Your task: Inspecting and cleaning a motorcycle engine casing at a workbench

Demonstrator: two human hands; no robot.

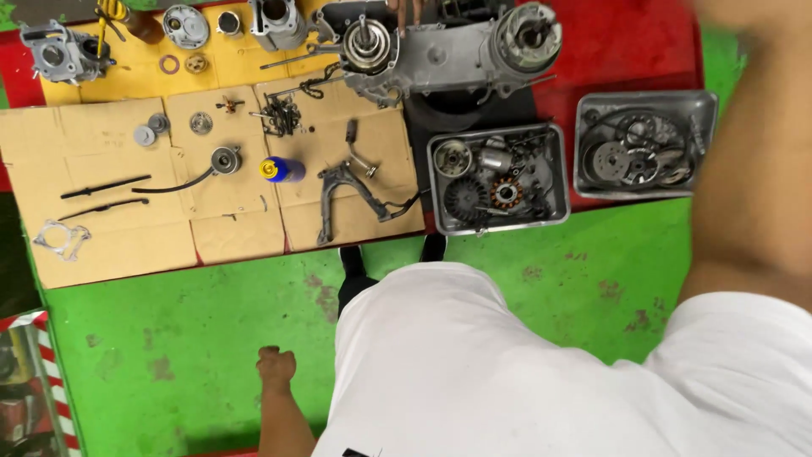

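Observation:
My left hand [276, 368] hangs low beside my white shirt [474, 364], curled into a fist with nothing seen in it, above the green floor. My right forearm [753, 169] rises blurred along the right edge, and its hand is out of frame. A grey engine crankcase [457, 55] lies at the top centre. Fingertips [408, 13] come in from the top edge and touch it; I cannot tell whose they are. My black shoes [351, 258] stand at the cardboard's edge.
Cardboard sheets [110, 220] carry a blue spray can [282, 169], a metal stand [347, 199], black rods [106, 186], a gasket [59, 241] and small parts. A cylinder head [59, 55] sits top left. Two metal trays [558, 169] [709, 135] hold engine parts.

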